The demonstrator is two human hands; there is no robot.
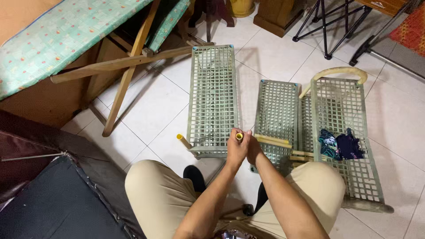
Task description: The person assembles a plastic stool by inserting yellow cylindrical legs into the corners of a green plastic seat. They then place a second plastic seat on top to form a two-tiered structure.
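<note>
My left hand [236, 150] is closed around a short yellow tube [239, 136] held upright at the near right corner of a long green plastic grid shelf [212, 93] lying flat on the tiled floor. Touching the left hand from the right, my right hand [254, 148] grips the same spot. Another yellow tube [182, 140] stands tilted at the shelf's near left corner.
A second grid shelf [278, 110] and a third [343, 119] lie to the right, with loose yellow tubes [272, 140] and a dark cloth [340, 145] on them. A wooden folding frame [128, 66] and mattress [57, 35] stand at left, metal stand legs [327, 31] at back.
</note>
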